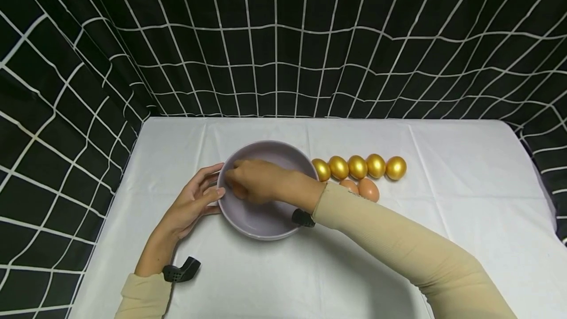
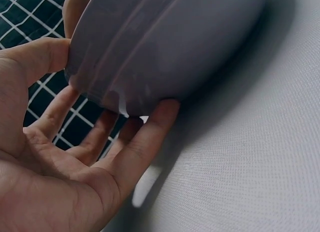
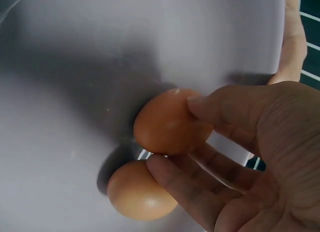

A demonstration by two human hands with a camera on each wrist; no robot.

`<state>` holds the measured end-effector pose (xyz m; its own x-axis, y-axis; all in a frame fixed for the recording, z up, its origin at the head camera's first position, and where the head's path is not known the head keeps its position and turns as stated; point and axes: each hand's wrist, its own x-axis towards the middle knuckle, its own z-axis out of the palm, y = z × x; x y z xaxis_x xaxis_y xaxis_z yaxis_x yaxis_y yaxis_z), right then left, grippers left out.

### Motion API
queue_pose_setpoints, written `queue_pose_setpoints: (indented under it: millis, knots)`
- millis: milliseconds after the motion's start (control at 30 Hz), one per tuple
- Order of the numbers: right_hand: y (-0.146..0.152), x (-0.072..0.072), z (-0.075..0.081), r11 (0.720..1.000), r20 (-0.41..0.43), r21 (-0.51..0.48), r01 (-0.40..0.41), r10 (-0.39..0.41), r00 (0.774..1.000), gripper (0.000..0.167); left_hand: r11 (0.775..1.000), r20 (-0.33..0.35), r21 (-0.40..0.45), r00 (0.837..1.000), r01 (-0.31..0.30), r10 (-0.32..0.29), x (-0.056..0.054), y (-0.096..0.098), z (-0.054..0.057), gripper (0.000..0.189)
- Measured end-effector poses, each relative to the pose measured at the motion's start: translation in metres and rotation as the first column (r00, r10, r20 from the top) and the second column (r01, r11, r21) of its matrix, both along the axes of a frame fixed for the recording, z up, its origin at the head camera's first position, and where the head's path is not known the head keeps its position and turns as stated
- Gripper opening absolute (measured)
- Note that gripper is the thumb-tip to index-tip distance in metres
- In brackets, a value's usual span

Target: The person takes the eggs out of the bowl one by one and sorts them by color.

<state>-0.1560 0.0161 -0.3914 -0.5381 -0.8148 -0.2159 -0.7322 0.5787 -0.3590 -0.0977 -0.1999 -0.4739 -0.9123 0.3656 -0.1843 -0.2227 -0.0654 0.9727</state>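
Observation:
A wide grey-purple bowl (image 1: 261, 223) stands on the white-covered table. My left hand (image 1: 190, 205) holds its left side, thumb at the rim and fingers spread against the outer wall (image 2: 165, 52). Inside the bowl, near its left wall, my right hand (image 1: 257, 181) pinches a brown egg (image 3: 170, 124) between thumb and fingers. A second brown egg (image 3: 140, 192) lies right beside it on the bowl's bottom, touched by a fingertip in the right wrist view. From the head view, the right hand mostly hides these eggs.
Several golden eggs (image 1: 357, 167) line up to the right of the bowl. Two brown eggs (image 1: 368, 189) sit just in front of that row, one partly covered by the right sleeve (image 1: 390, 240). Black cloth with a white grid (image 1: 274, 43) surrounds the table (image 1: 478, 171).

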Motion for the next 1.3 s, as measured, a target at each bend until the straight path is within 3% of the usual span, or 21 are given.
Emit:
queue_pose_setpoints:
  millis: [600,700,867,1133,1300]
  knots:
    - [0.006,0.002,-0.001,0.999,0.041,0.042,0.002,-0.003,0.999,0.013,1.000,-0.003,-0.003,1.000,-0.003,0.003,0.000,0.001,-0.001,0.064]
    - [0.010,0.001,0.000,1.000,0.054,0.011,0.015,-0.015,0.998,0.015,1.000,-0.007,-0.008,1.000,-0.002,0.002,-0.001,0.001,-0.001,0.064]
    - [0.017,0.001,0.003,0.992,0.056,-0.126,0.005,0.002,0.998,0.014,1.000,-0.006,-0.009,1.000,-0.007,0.007,0.000,0.000,-0.001,0.063]
    - [0.041,0.004,0.011,0.953,0.072,-0.291,0.080,-0.061,0.996,0.038,1.000,-0.003,-0.016,1.000,-0.012,0.011,0.001,0.000,-0.002,0.064]
    - [0.063,0.009,0.014,0.875,0.173,-0.444,0.193,-0.128,0.977,0.041,1.000,-0.002,-0.016,1.000,-0.013,0.013,0.001,0.001,-0.001,0.064]
